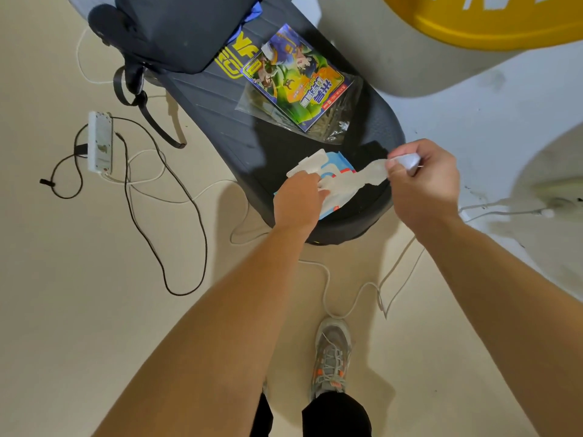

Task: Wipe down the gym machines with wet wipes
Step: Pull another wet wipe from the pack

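Note:
A blue-and-white pack of wet wipes lies near the front end of a dark padded gym bench, its white flap lifted. My left hand rests on the pack, fingers pressing it down. My right hand pinches a white wet wipe between thumb and fingers; the wipe stretches from the pack's opening up to that hand. A small folded white piece also shows in the right hand's fingers.
A colourful booklet in a clear plastic bag and a dark backpack lie farther along the bench. A white power strip with black and white cables sprawls on the beige floor at left. A yellow-and-grey machine stands at upper right. My shoe is below.

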`<action>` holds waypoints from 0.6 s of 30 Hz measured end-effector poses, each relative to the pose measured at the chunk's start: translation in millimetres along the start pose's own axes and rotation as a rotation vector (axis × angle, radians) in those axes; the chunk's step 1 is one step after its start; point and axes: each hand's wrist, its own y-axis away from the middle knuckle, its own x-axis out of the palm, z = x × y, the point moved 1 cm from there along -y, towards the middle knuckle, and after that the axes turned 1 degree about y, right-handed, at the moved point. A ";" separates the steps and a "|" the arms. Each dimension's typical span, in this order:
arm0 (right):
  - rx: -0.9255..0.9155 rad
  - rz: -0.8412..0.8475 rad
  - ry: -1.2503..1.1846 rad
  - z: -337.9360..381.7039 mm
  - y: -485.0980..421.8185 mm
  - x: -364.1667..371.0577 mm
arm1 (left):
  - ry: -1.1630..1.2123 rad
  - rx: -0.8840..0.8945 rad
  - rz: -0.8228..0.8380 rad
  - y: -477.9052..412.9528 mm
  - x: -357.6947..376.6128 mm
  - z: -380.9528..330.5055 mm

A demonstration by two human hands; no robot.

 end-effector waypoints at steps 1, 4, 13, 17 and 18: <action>0.013 0.022 0.005 0.6 0.3 5.9 | 0.063 -0.020 -0.004 2.3 -3.5 0.6; 0.025 0.059 0.036 3.2 4.2 18.7 | 0.235 -0.061 -0.010 14.2 -17.6 2.8; 0.189 -0.110 -0.031 41.6 28.0 -33.1 | 0.387 -0.198 0.001 62.5 -83.6 26.4; 0.162 -0.101 0.061 58.5 42.2 -69.8 | 0.364 -0.189 -0.006 84.1 -119.1 28.0; 0.158 -0.073 0.070 63.0 47.0 -73.7 | 0.363 -0.164 -0.004 87.6 -126.1 24.8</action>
